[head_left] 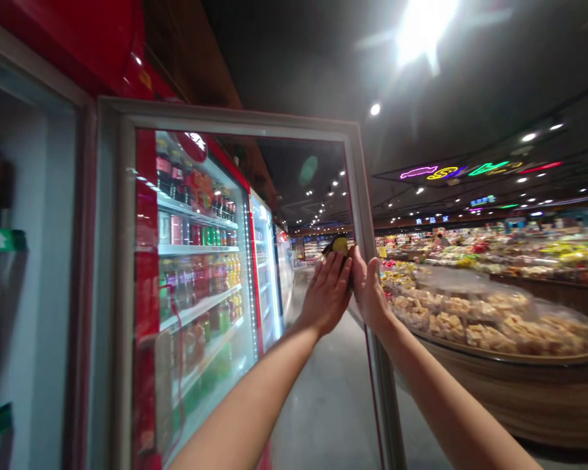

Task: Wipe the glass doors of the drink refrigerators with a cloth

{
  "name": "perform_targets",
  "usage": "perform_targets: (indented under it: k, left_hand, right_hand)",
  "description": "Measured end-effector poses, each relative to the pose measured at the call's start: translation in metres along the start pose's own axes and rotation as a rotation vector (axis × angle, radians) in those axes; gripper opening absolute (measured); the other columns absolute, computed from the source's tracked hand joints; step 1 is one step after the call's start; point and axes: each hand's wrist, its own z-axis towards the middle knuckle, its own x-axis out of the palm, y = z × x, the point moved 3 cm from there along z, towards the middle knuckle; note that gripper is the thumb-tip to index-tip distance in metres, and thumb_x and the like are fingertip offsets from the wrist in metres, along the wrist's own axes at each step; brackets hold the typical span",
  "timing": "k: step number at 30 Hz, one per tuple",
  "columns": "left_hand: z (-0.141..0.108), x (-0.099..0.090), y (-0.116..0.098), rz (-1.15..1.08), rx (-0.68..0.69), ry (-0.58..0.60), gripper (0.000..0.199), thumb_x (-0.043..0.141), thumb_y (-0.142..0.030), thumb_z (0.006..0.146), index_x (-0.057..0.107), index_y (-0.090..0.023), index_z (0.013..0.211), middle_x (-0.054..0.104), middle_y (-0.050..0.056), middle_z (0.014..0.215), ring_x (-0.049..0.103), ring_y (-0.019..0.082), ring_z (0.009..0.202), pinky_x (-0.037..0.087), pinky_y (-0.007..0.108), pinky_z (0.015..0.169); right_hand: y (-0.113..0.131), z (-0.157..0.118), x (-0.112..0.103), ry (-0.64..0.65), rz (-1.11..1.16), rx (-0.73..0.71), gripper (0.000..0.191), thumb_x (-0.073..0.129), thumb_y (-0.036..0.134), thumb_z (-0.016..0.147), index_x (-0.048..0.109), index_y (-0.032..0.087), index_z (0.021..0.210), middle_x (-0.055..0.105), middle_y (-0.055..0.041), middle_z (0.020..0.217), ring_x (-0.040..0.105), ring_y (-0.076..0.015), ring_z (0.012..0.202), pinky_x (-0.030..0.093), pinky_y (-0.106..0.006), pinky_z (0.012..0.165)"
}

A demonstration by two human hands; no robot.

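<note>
Glass door (247, 261) outward, long axis upright

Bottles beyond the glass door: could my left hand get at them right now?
Probably not: the open glass door stands between your left hand and the bottles, and a dark and yellow item is at its fingers.
</note>
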Motion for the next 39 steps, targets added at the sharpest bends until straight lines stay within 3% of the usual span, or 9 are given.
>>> perform_targets:
  k: [4,8,12,14,20,27,29,35,39]
  left_hand:
    - [0.035,0.01,0.002,0.083,-0.056,-0.03,0.064,0.052,-0.039,0.097,0.037,-0.01,0.152,0.033,0.02,0.162,0.021,0.031,0.154,0.024,0.056,0.124]
    - [0.058,0.003,0.007,0.093,-0.094,-0.037,0.057,0.058,-0.031,0.094,0.046,-0.022,0.149,0.039,0.014,0.16,0.033,0.032,0.15,0.035,0.05,0.121]
    - [0.065,0.002,-0.001,0.11,-0.171,-0.027,0.061,0.065,-0.028,0.086,0.052,-0.022,0.145,0.036,0.012,0.161,0.03,0.037,0.15,0.028,0.054,0.125]
    - [0.059,0.008,-0.011,0.122,-0.194,-0.049,0.062,0.065,-0.029,0.085,0.051,-0.019,0.144,0.027,0.012,0.165,0.018,0.04,0.153,0.022,0.062,0.125]
    - [0.032,0.03,-0.037,0.132,-0.112,0.019,0.052,0.06,-0.032,0.091,0.051,-0.022,0.142,0.022,0.011,0.168,0.008,0.037,0.156,0.028,0.06,0.122]
    - [0.082,0.02,-0.015,0.185,-0.195,0.001,0.062,0.062,-0.031,0.088,0.047,-0.011,0.145,0.024,0.017,0.166,0.011,0.033,0.156,0.025,0.051,0.127]
    - [0.072,0.027,-0.022,0.179,-0.216,-0.024,0.062,0.061,-0.031,0.089,0.045,-0.011,0.146,0.024,0.019,0.165,0.011,0.034,0.156,0.028,0.051,0.126]
    - [-0.009,0.058,-0.061,0.148,-0.125,0.03,0.063,0.062,-0.032,0.091,0.042,-0.014,0.148,0.025,0.022,0.164,0.017,0.04,0.154,0.039,0.059,0.118]
    - [0.005,0.046,-0.046,0.214,-0.11,0.095,0.057,0.06,-0.035,0.093,0.046,-0.02,0.146,0.03,0.017,0.163,0.02,0.035,0.154,0.034,0.056,0.121]
  right_hand:
    - [0.011,-0.009,-0.055,-0.096,-0.166,-0.166,0.058,0.035,0.064,0.099,0.055,0.03,0.143,0.068,-0.0082,0.133,0.066,-0.0268,0.118,0.05,-0.052,0.103]
    - [-0.006,-0.02,-0.093,-0.191,-0.703,-0.435,0.04,0.054,0.045,0.096,0.066,0.026,0.13,0.068,-0.011,0.129,0.061,-0.0296,0.123,0.047,-0.055,0.107]
    - [-0.042,-0.024,-0.092,-0.095,-0.845,-0.461,0.068,0.054,0.04,0.097,0.031,0.024,0.158,0.044,-0.0158,0.155,0.043,-0.0305,0.143,0.042,-0.055,0.114]
    - [-0.051,-0.024,-0.089,-0.072,-0.781,-0.435,0.063,0.044,0.038,0.101,0.024,0.026,0.16,0.042,-0.013,0.158,0.039,-0.0276,0.146,0.04,-0.054,0.116]
    - [-0.06,-0.023,-0.092,-0.049,-0.472,-0.288,0.055,0.034,0.04,0.105,0.031,0.028,0.158,0.042,-0.0073,0.159,0.038,-0.0241,0.147,0.037,-0.05,0.119]
    - [-0.072,-0.023,-0.094,-0.059,-0.491,-0.28,0.061,0.036,0.043,0.104,0.021,0.028,0.161,0.035,-0.0092,0.163,0.032,-0.0244,0.15,0.036,-0.051,0.119]
    - [-0.075,-0.022,-0.096,-0.069,-0.47,-0.238,0.062,0.037,0.045,0.103,0.022,0.027,0.161,0.035,-0.0099,0.163,0.032,-0.0251,0.15,0.036,-0.051,0.119]
    - [-0.08,-0.013,-0.099,-0.047,-0.405,-0.134,0.06,0.032,0.052,0.103,0.039,0.022,0.154,0.052,-0.0131,0.15,0.052,-0.0279,0.137,0.043,-0.05,0.113]
    - [-0.081,-0.011,-0.099,-0.042,-0.409,-0.161,0.059,0.031,0.053,0.103,0.04,0.023,0.153,0.054,-0.0121,0.149,0.052,-0.0279,0.136,0.044,-0.05,0.111]
